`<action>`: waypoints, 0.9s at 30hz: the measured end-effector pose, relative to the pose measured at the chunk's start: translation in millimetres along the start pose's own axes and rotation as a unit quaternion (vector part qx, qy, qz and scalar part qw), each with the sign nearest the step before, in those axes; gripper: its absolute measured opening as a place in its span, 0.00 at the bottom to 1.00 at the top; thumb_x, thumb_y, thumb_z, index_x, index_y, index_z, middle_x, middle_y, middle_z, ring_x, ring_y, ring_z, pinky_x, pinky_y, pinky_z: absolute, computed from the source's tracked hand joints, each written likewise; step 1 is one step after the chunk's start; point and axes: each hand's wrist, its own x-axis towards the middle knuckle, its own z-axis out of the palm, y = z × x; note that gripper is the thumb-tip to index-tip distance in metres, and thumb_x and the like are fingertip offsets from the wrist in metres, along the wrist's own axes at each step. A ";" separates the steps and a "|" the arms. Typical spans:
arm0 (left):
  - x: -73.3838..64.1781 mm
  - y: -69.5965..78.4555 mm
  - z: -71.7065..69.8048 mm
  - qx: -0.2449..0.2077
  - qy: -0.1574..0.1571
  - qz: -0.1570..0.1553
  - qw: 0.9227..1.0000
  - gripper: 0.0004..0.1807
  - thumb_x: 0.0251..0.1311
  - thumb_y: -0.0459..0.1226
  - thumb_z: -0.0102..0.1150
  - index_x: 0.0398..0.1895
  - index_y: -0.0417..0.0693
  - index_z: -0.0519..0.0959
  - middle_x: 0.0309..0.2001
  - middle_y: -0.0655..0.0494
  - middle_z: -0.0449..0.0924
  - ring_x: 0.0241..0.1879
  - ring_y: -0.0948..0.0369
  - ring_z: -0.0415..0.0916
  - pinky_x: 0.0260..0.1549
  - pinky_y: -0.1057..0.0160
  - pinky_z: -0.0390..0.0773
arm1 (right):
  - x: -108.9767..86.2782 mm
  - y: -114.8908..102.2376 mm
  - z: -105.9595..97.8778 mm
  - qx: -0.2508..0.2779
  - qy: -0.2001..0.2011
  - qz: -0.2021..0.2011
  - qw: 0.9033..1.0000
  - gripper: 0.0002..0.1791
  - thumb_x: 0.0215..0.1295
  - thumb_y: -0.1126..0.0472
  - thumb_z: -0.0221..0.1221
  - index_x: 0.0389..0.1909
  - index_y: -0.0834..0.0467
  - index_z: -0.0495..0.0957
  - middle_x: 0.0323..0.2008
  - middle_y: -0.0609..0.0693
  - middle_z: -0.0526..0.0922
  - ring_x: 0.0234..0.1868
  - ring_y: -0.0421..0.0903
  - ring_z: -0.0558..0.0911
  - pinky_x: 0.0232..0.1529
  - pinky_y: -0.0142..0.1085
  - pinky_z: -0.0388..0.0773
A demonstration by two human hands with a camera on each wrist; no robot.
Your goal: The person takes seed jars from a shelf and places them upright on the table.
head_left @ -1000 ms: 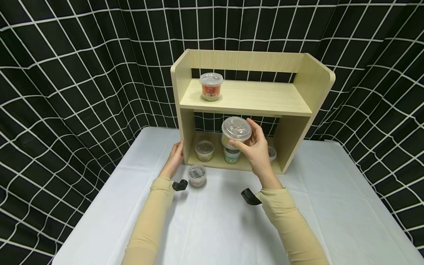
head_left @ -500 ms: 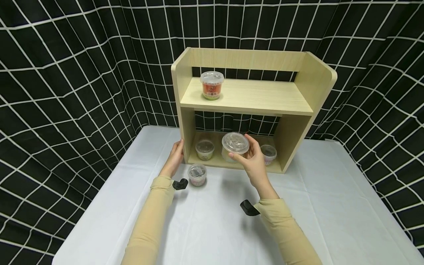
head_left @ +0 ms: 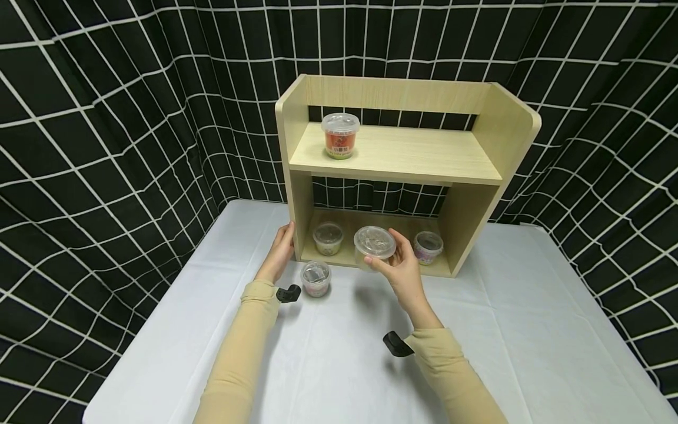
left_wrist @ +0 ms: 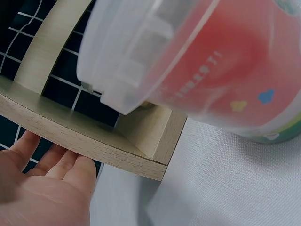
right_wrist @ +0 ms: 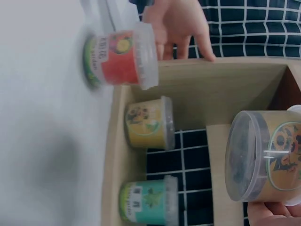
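Note:
My right hand (head_left: 402,274) holds a yellowish plastic tub (head_left: 373,244) between thumb and fingers, in front of the lower compartment. The right wrist view shows its clear lid (right_wrist: 242,155) and round sunflower label (right_wrist: 286,150). My left hand (head_left: 278,253) rests against the outside of the wooden shelf's left side panel (head_left: 298,194). In the left wrist view, the fingers (left_wrist: 77,174) reach to the panel's edge. Next to that hand, a red tub (left_wrist: 235,70) stands on the table. A teal tub (right_wrist: 150,202) in the lower compartment is hidden behind the held one in the head view.
Inside the lower compartment, a yellow tub (head_left: 328,238) stands at left and a purple-labelled tub (head_left: 427,247) at right. An orange-red tub (head_left: 340,136) sits on the upper board (head_left: 418,153), towards the left. White cloth covers the table (head_left: 529,330); a black gridded curtain (head_left: 132,147) surrounds it.
My right hand has come down and slightly left with the tub, which now covers the teal one. The purple-labelled tub has come into fuller view. The left hand stays at the panel.

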 end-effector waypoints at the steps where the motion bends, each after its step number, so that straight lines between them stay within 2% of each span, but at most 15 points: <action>1: 0.0 0.0 -0.1 0.001 -0.001 0.000 1.000 0.33 0.71 0.54 0.32 0.65 0.38 0.48 0.65 0.34 0.48 0.67 0.46 0.47 0.65 0.56 0.48 | -0.7 1.6 0.0 -0.002 0.001 0.005 1.000 0.45 0.49 0.72 0.68 0.66 0.63 0.54 0.63 0.57 0.60 0.65 0.44 0.60 0.62 0.28 0.56; 7: -0.7 3.1 -0.6 0.004 -0.002 -0.013 1.000 0.33 0.70 0.54 0.32 0.66 0.40 0.48 0.66 0.37 0.47 0.67 0.49 0.47 0.65 0.58 0.47 | -2.9 13.6 0.8 -0.027 0.003 0.023 0.999 0.45 0.49 0.71 0.68 0.66 0.64 0.54 0.63 0.59 0.60 0.65 0.47 0.60 0.64 0.32 0.55; 12: -7.9 15.5 2.0 -0.007 -0.018 -0.018 1.000 0.31 0.72 0.51 0.31 0.67 0.37 0.46 0.67 0.33 0.44 0.68 0.45 0.43 0.66 0.56 0.44 | -3.9 26.7 0.0 -0.041 0.002 0.026 0.999 0.45 0.49 0.71 0.68 0.66 0.64 0.54 0.64 0.60 0.59 0.66 0.50 0.58 0.65 0.35 0.52; 16: -13.7 23.0 4.6 0.003 -0.024 -0.020 1.000 0.31 0.73 0.49 0.29 0.67 0.36 0.45 0.67 0.33 0.43 0.68 0.45 0.43 0.66 0.55 0.44 | -4.3 36.0 0.1 -0.052 0.003 0.033 0.998 0.45 0.49 0.70 0.69 0.66 0.64 0.54 0.63 0.59 0.60 0.65 0.50 0.58 0.65 0.35 0.52; 23: 3.4 -1.8 -2.7 -0.002 0.000 -0.007 1.000 0.33 0.70 0.54 0.32 0.66 0.40 0.48 0.66 0.36 0.48 0.67 0.47 0.47 0.65 0.56 0.47 | -7.6 48.6 3.0 -0.096 0.009 0.044 0.994 0.47 0.47 0.62 0.72 0.66 0.61 0.56 0.63 0.57 0.61 0.65 0.51 0.59 0.65 0.40 0.54; 27: 3.1 -2.8 -1.3 -0.003 0.007 -0.004 1.000 0.32 0.70 0.54 0.33 0.65 0.40 0.50 0.65 0.36 0.50 0.66 0.46 0.49 0.65 0.57 0.49 | -9.9 55.3 4.6 -0.111 0.020 0.052 0.992 0.47 0.46 0.61 0.72 0.66 0.61 0.57 0.63 0.57 0.62 0.64 0.51 0.60 0.64 0.39 0.55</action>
